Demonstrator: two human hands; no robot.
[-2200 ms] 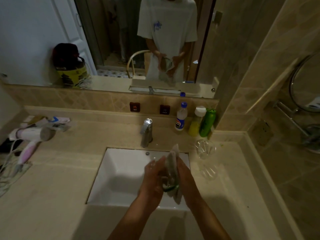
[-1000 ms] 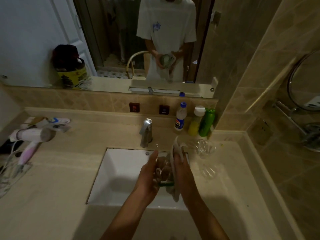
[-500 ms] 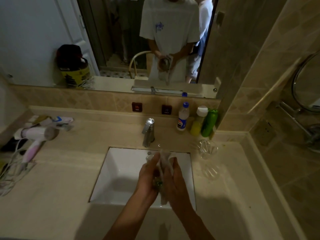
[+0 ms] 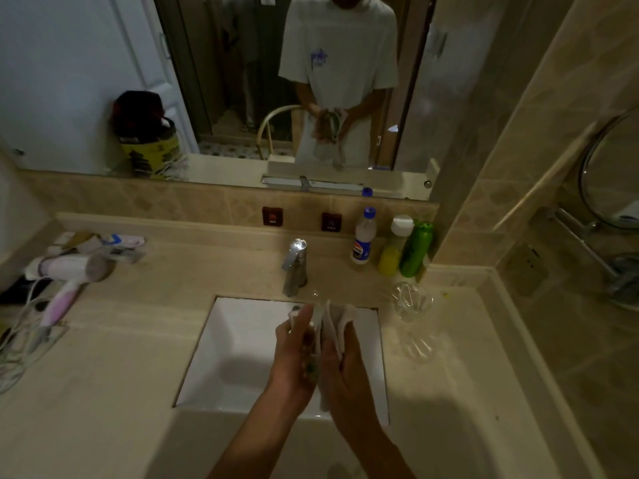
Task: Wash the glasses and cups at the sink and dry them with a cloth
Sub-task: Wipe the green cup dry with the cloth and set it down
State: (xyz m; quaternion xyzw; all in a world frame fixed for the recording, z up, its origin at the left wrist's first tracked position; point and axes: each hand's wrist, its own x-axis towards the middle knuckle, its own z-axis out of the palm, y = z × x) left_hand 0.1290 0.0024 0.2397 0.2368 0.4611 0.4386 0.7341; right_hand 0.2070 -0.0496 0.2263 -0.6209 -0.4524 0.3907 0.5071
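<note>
step: drying | glass between my palms over sink, long axis pointing away from me | left hand grips glass | right hand presses cloth on its right side | clean glass on worktop, nearer right hand

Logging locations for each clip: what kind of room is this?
Most likely a bathroom: a sink with tap under a wall mirror, and a hairdryer on the counter.
</note>
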